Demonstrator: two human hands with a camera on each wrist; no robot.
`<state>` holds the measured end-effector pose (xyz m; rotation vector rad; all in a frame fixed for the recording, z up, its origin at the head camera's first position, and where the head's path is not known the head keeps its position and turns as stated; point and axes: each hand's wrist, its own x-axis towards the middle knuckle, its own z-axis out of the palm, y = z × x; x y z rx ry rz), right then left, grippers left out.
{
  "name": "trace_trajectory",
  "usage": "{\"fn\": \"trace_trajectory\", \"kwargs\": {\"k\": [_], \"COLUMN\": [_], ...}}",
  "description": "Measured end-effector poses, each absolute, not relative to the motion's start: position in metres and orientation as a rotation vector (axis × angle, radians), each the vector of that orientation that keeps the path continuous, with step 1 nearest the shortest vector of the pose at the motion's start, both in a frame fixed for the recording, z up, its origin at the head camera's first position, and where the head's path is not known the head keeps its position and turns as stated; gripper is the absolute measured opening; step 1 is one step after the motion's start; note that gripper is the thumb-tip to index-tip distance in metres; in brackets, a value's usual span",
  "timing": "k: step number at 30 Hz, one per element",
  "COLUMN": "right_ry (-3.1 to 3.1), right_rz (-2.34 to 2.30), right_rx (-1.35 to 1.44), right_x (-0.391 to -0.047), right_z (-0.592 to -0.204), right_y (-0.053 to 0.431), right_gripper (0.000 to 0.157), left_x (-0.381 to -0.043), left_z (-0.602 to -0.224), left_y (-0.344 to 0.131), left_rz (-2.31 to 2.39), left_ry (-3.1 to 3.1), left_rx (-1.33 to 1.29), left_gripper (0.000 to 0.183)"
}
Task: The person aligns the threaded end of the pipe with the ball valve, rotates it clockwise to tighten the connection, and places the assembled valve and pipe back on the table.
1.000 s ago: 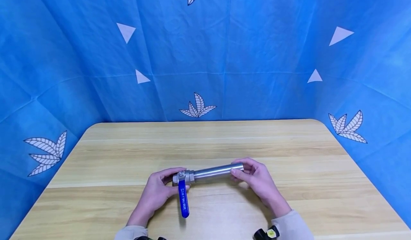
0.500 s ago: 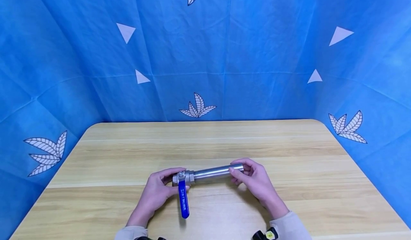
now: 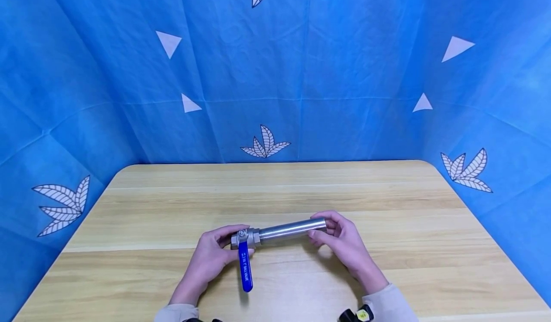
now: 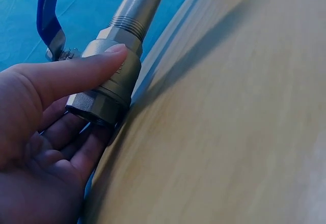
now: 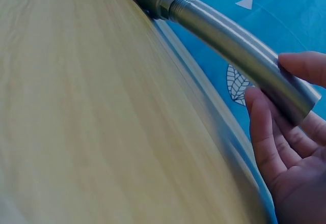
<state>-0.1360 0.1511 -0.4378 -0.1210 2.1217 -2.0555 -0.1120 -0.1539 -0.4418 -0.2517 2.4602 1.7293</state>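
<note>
While fingers (image 3: 232, 227) grip valve (image 3: 251, 238), handle (image 3: 246, 268) reads (apparently) "VALVE".

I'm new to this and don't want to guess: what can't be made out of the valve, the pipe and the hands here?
- Head view: the smallest marks on the blue handle are too small to read.
- Left wrist view: the thumb of the left hand covers part of the valve; the top edge cuts off the pipe and handle.
- Right wrist view: the right edge cuts off part of the right hand.
</note>
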Motion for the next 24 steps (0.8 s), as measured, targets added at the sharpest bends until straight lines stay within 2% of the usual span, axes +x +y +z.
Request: {"fn": "trace_trajectory", "kwargs": {"k": [7, 24], "right_ry": [2.133, 2.073], "right_rz": [-2.01, -2.067], "right_rx": [-0.077, -0.198], "right_x": [-0.1368, -0.1316], "right_z": [-0.4372, -0.4406], "right_y": [0.1519, 0.153], "right_gripper": [0.041, 0.043], "left_x": [-0.1125, -0.1125], "left_z": [-0.4411, -0.442], "left_y": [-0.1547, -0.1563], "left_rz": [1.747, 1.76], "left_ry": [2.431, 2.401], "left_rx": [-0.265, -0.255], "left_gripper": [0.055, 0.055]}}
